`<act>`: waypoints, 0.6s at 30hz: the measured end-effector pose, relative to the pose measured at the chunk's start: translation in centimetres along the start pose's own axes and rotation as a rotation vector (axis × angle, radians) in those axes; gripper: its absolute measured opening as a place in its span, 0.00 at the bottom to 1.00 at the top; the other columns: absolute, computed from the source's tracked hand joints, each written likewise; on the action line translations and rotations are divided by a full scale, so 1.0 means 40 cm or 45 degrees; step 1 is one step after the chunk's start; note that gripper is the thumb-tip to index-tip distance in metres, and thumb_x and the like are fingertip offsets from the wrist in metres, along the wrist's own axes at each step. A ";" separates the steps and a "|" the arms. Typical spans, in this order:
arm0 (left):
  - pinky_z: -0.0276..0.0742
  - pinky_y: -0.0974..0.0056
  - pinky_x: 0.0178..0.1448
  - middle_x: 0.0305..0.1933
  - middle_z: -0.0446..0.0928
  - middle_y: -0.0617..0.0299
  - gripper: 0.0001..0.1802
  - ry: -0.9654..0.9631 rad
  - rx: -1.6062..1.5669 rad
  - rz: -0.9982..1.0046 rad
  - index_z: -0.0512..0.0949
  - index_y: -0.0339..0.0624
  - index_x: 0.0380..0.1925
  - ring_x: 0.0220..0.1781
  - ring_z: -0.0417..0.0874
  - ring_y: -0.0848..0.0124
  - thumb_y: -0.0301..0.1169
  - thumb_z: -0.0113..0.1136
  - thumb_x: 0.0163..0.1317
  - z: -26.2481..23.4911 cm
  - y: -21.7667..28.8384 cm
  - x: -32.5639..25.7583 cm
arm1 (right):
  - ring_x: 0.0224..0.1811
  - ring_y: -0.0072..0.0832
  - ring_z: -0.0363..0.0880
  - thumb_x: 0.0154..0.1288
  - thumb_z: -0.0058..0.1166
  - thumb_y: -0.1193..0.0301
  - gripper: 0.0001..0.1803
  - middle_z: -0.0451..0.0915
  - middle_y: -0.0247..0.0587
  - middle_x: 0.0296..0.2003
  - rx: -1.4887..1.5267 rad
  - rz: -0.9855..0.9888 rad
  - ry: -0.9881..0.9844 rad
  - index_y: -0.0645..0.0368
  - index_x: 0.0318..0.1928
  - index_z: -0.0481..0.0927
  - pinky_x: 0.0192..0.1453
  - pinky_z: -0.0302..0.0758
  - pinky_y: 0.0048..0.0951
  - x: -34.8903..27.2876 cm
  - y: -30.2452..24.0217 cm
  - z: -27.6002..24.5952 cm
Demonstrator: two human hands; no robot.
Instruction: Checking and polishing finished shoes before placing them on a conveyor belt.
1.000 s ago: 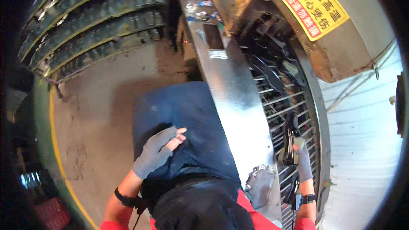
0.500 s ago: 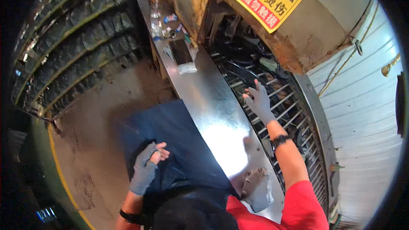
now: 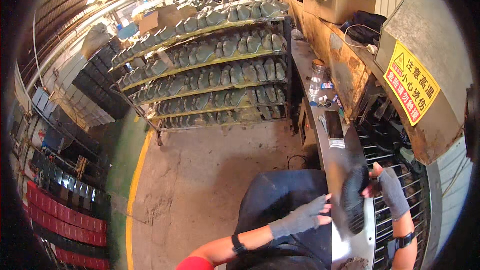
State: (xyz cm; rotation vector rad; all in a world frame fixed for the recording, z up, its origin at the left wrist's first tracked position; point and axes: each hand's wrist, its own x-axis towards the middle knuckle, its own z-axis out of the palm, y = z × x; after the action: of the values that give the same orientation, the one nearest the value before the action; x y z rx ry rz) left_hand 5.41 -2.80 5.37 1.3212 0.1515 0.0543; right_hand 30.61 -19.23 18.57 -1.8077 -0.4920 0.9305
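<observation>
My right hand [image 3: 391, 192], in a grey fingerless glove, grips a black shoe sole [image 3: 354, 199] by its upper right edge. The sole stands almost upright over the metal ledge [image 3: 334, 157], beside the wire conveyor [image 3: 382, 220]. My left hand [image 3: 304, 216], gloved the same way, reaches across my dark apron [image 3: 280, 192]. Its fingertips are spread and sit right at the sole's left edge; whether they touch it is unclear. A black band is on each wrist.
A tall rack [image 3: 220, 70] full of grey-green shoe forms stands ahead across the concrete floor. A clear bottle [image 3: 315, 77] and a dark flat device [image 3: 333, 122] lie on the ledge. A machine housing with a yellow warning sign [image 3: 411, 82] rises at right. Red crates [image 3: 60, 220] line the left.
The view has lifted toward the rack. My right hand came off the wire conveyor holding a black sole and brought it left. My left hand rose from the apron toward it.
</observation>
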 end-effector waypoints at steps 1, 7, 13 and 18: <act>0.72 0.63 0.75 0.76 0.71 0.49 0.42 -0.032 0.061 0.091 0.58 0.38 0.81 0.75 0.73 0.69 0.37 0.67 0.74 0.018 0.013 0.022 | 0.26 0.33 0.89 0.80 0.48 0.41 0.37 0.87 0.54 0.26 0.159 0.026 -0.108 0.71 0.47 0.81 0.29 0.82 0.31 0.027 0.006 0.023; 0.79 0.65 0.62 0.53 0.83 0.63 0.26 0.121 -0.270 -0.349 0.75 0.37 0.67 0.54 0.82 0.74 0.43 0.60 0.78 -0.032 0.011 -0.043 | 0.55 0.39 0.87 0.55 0.80 0.55 0.43 0.87 0.50 0.53 -0.841 -0.479 0.098 0.62 0.67 0.78 0.62 0.82 0.40 0.233 0.210 -0.166; 0.76 0.65 0.65 0.57 0.82 0.64 0.25 0.357 -0.025 -0.705 0.75 0.39 0.69 0.57 0.79 0.75 0.43 0.55 0.80 -0.054 -0.053 -0.093 | 0.60 0.49 0.83 0.49 0.80 0.58 0.47 0.85 0.52 0.57 -0.884 -0.301 0.651 0.63 0.68 0.76 0.69 0.75 0.47 0.446 0.505 -0.772; 0.72 0.64 0.71 0.60 0.81 0.63 0.24 0.502 -0.007 -0.680 0.76 0.38 0.68 0.61 0.77 0.73 0.38 0.59 0.78 -0.053 -0.089 -0.074 | 0.57 0.51 0.84 0.46 0.78 0.58 0.42 0.86 0.55 0.54 -1.147 -0.249 0.518 0.63 0.62 0.80 0.65 0.78 0.47 0.484 0.374 -0.548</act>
State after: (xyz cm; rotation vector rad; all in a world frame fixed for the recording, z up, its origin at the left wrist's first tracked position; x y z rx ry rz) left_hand 2.03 -2.02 1.67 1.2162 0.8327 -0.1400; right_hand 58.52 -25.07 2.24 -2.6031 -0.8899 0.1587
